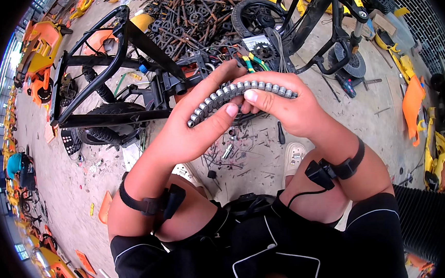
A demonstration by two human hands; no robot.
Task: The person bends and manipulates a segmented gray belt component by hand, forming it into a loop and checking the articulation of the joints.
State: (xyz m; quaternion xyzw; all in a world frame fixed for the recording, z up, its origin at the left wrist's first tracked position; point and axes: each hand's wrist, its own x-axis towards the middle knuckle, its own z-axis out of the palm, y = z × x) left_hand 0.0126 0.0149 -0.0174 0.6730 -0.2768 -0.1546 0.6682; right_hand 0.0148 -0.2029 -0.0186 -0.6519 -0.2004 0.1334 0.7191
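Observation:
A grey metal roller chain arches between my two hands, bent into a curve with its rollers facing up. My left hand is closed on the left stretch of it, thumb pressed along the inner side. My right hand pinches the chain near its middle, and its right end lies across that hand. The fingers under the chain are partly hidden. Just beyond my hands sit a chain sprocket and pliers with green and yellow handles, partly covered by my fingers.
A black vehicle frame with a wheel stands at left, another frame at right. Behind is a heap of rusty metal parts. A power drill and a screwdriver lie on the floor amid small scraps. Another person is far left.

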